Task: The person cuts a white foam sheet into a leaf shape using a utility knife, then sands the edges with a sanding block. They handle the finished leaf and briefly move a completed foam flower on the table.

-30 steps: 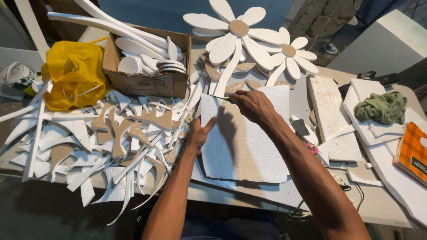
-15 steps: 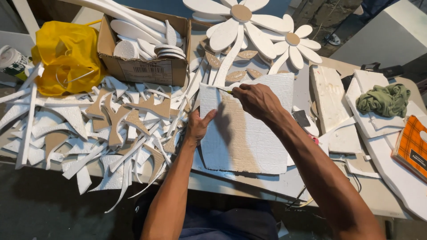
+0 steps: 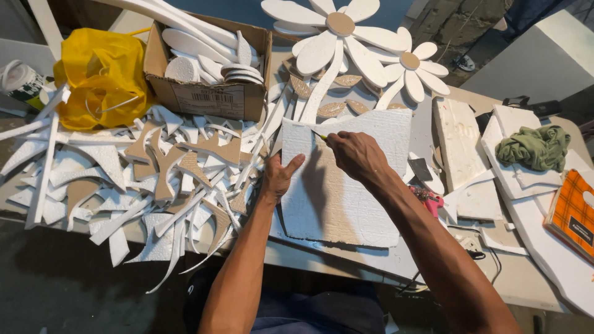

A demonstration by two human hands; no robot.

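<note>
A white foam sheet (image 3: 365, 198) with a brown cardboard-coloured patch lies flat on the table in front of me. My left hand (image 3: 279, 176) presses on its left edge, fingers spread, holding nothing. My right hand (image 3: 354, 154) is closed around a thin tool with a yellowish tip (image 3: 319, 135), and that tip touches the sheet near its upper left corner. What kind of tool it is cannot be made out.
A heap of white and brown foam offcuts (image 3: 142, 179) covers the table's left. Behind it stand a cardboard box (image 3: 207, 93) of foam petals and a yellow plastic bag (image 3: 102, 77). Two foam daisies (image 3: 346, 43) lie at the back. A green cloth (image 3: 535, 147) and an orange checked item (image 3: 572, 213) sit right.
My view has shifted slightly, and my right hand with the tool has crept a little down and left along the sheet's top. The left hand stays pressed on the left edge.
</note>
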